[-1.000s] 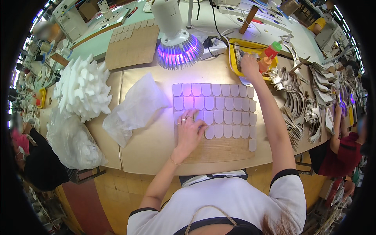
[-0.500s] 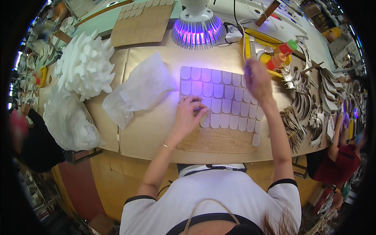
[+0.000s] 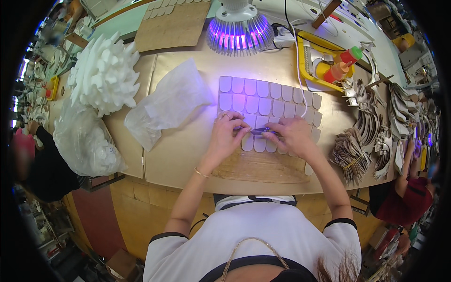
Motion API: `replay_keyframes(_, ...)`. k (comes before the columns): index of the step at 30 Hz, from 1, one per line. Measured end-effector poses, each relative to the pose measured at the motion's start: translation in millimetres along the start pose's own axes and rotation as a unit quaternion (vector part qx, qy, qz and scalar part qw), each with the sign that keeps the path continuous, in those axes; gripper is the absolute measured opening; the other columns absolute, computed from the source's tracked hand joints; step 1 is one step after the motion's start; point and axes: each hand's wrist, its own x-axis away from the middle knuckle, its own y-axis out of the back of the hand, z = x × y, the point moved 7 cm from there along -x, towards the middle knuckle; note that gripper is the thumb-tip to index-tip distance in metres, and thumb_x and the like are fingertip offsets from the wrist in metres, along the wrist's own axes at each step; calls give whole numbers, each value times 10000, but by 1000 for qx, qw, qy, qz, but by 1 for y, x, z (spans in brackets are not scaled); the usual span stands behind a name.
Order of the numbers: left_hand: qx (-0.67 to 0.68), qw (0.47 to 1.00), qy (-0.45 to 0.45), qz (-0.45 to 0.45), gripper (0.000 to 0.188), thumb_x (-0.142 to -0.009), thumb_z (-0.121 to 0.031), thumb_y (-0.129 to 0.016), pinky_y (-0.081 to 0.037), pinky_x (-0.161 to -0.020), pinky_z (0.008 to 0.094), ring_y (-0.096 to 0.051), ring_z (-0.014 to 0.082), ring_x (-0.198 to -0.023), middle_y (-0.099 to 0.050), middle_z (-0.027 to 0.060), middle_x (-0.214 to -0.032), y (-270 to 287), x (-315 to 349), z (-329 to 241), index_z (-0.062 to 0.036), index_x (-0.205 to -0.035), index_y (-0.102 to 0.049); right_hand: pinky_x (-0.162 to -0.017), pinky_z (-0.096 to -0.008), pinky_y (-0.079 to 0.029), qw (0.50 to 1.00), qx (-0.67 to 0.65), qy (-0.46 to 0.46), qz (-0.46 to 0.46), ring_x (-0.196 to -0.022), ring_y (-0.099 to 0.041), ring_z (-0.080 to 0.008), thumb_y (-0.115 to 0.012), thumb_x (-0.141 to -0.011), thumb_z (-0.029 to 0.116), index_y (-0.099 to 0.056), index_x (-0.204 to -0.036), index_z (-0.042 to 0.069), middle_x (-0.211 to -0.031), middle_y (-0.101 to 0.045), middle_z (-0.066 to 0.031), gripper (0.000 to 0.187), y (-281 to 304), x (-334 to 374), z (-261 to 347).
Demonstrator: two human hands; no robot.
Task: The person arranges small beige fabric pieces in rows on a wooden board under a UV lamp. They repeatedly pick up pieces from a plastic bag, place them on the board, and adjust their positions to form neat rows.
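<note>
A brown cardboard sheet (image 3: 263, 169) lies before me, bearing rows of pale round-ended tabs (image 3: 250, 104). Over its middle-left part, my left hand (image 3: 229, 130) is closed in a pinch of thumb and fingertips; what they hold is too small to make out. Just to its right, my right hand (image 3: 293, 134) grips a small dark, pointed metal tool (image 3: 260, 130), perhaps thread snips. The tool's tip meets the left fingertips above the tabs. A thin white cord (image 3: 300, 80) runs down to the back of my right hand.
A finned lamp (image 3: 240, 35) glowing purple hangs over the sheet's far side. To the left are a crumpled translucent bag (image 3: 171, 105) and white spiky foam (image 3: 103, 75). Rightward stand a yellow tray (image 3: 307, 77) with bottles and bundled curved pieces (image 3: 350, 152). Other people sit at both sides.
My right hand has come down from the far right of the sheet to my left fingertips, and the dark tool now shows in it. The white cord has shifted along. My left hand stays put.
</note>
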Motion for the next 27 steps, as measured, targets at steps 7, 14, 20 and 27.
replay_keyframes(7, 19, 1000, -1, 5, 91, -827, -74, -741, -557, -727, 335, -631, 263, -901, -645, 117, -1007, 1, 0, 0, 2, -872, -717, -619, -399, -431, 999, -3, 23, -34, -611, -603, -240, -605, -923, 445, -718, -926, 180, -647, -586, -39, 288, -8, -2, 10)
replay_keyframes(14, 161, 980, 102, -53, 91, -879, -68, -691, -509, -724, 305, -605, 173, -862, -655, 88, -932, 11, 5, 5, 19, -868, -665, -618, -373, -456, 979, -18, -89, -181, -637, -612, -225, -731, -847, 253, -717, -1084, 169, -741, -626, -40, 251, 19, 0, -29)
replay_keyframes(20, 38, 984, 92, -151, 134, -896, -125, -689, -496, -770, 336, -617, 206, -882, -676, 87, -890, 62, 40, 16, 1, -927, -656, -701, -436, -500, 868, 265, -255, -333, -887, -625, -339, -535, -975, 197, -531, -1367, 126, -991, -601, -162, 399, 100, -43, -127)
replay_keyframes(27, -213, 902, 121, -356, 419, -900, -251, -699, -327, -1054, 479, -445, 365, -1270, -456, 191, -1388, 130, 69, 26, -55, -1243, -563, -728, -471, -511, 801, 455, -171, -348, -1015, -605, -347, -569, -905, 148, -583, -1158, -52, -1057, -617, -198, 323, 104, -96, -121)
